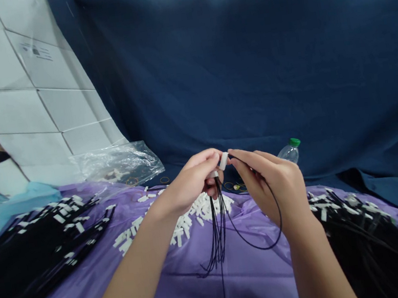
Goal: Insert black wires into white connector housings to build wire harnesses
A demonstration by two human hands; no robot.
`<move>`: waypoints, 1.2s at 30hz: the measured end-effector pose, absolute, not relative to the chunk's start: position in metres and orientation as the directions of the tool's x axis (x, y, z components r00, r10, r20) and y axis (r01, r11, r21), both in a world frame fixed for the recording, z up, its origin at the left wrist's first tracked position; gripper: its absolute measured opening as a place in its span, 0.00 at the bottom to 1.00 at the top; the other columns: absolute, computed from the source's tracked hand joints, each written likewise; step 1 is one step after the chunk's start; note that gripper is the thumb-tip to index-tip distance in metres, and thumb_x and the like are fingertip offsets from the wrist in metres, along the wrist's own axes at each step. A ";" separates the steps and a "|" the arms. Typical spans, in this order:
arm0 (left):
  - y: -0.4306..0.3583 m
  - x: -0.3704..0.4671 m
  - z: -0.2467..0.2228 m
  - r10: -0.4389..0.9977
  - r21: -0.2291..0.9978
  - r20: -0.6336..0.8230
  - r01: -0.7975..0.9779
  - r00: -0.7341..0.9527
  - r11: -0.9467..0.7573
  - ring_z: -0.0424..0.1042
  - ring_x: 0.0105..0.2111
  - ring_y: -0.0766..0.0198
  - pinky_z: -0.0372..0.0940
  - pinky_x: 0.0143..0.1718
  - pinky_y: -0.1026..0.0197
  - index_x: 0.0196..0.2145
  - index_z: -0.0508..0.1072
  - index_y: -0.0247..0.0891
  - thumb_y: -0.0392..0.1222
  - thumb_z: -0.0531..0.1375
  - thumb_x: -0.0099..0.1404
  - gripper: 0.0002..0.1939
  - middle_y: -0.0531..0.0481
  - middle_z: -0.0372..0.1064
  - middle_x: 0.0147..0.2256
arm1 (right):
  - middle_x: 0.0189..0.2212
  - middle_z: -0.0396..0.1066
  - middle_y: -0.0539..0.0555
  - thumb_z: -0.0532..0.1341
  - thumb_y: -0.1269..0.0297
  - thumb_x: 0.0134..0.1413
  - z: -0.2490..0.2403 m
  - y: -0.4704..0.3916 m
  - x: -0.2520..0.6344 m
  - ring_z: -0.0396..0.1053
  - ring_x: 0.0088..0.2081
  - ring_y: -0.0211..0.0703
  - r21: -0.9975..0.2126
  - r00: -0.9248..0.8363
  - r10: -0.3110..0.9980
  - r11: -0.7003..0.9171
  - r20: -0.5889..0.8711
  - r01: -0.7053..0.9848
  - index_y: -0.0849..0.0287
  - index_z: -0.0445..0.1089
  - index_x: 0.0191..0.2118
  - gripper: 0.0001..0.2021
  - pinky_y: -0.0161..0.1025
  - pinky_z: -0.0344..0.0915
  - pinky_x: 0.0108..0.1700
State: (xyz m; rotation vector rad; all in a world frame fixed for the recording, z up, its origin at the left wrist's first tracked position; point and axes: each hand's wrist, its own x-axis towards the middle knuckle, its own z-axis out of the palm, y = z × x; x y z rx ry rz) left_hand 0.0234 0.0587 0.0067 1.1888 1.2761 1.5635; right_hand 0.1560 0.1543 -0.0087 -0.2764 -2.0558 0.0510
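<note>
My left hand [191,177] is closed, pinching a small white plastic piece [224,160] between thumb and fingers. A bunch of thin black cords [218,230], with another white piece at its top, hangs from the same hand. Close by on the right, my right hand [275,177] pinches a black cord [279,211] near its end, beside the white piece. Whether the cord's tip is inside the piece is too small to tell. The cord loops down below my right hand and back toward the bunch. Under my hands lies a loose pile of white pieces [207,209].
Purple cloth [254,279] covers the work surface. Bundles of black cords with white ends lie at left [43,254] and right [375,242]. Behind are a clear plastic bag [126,161], a green-capped bottle [288,151], a blue curtain [247,73] and stacked white boxes [12,111].
</note>
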 end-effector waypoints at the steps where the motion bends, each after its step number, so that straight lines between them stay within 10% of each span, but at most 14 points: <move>1: 0.059 0.023 0.006 0.951 0.981 0.161 -0.064 -0.264 -0.184 0.52 0.17 0.74 0.54 0.19 0.70 0.33 0.64 0.36 0.49 0.51 0.68 0.13 0.57 0.50 0.21 | 0.25 0.69 0.49 0.55 0.62 0.63 -0.009 0.155 0.156 0.65 0.25 0.33 -0.159 -0.436 0.220 0.972 0.873 0.171 0.55 0.74 0.46 0.12 0.32 0.59 0.30; 18: 0.066 0.016 0.008 0.920 0.892 0.070 -0.389 -0.386 -0.231 0.55 0.17 0.73 0.61 0.21 0.67 0.31 0.67 0.34 0.40 0.55 0.65 0.07 0.57 0.50 0.21 | 0.44 0.69 0.55 0.66 0.60 0.51 -0.005 0.180 0.171 0.69 0.41 0.42 -0.410 -0.301 0.410 0.910 0.861 0.064 0.54 0.67 0.53 0.22 0.39 0.69 0.40; 23: 0.070 0.010 0.009 0.907 0.784 -0.037 -0.574 -0.420 -0.235 0.54 0.16 0.73 0.59 0.19 0.68 0.30 0.65 0.34 0.40 0.53 0.67 0.09 0.57 0.50 0.20 | 0.32 0.71 0.52 0.63 0.61 0.54 -0.002 0.180 0.191 0.69 0.30 0.37 -0.644 -0.488 0.533 0.761 0.692 -0.083 0.55 0.70 0.42 0.10 0.33 0.66 0.29; 36: 0.072 0.011 0.003 0.864 0.833 0.032 -0.464 -0.502 -0.300 0.58 0.17 0.71 0.61 0.22 0.64 0.31 0.65 0.35 0.41 0.55 0.65 0.07 0.57 0.53 0.20 | 0.25 0.68 0.50 0.59 0.60 0.57 -0.007 0.160 0.159 0.60 0.26 0.33 -0.741 -0.788 0.429 0.669 0.442 -0.052 0.61 0.72 0.34 0.10 0.32 0.56 0.25</move>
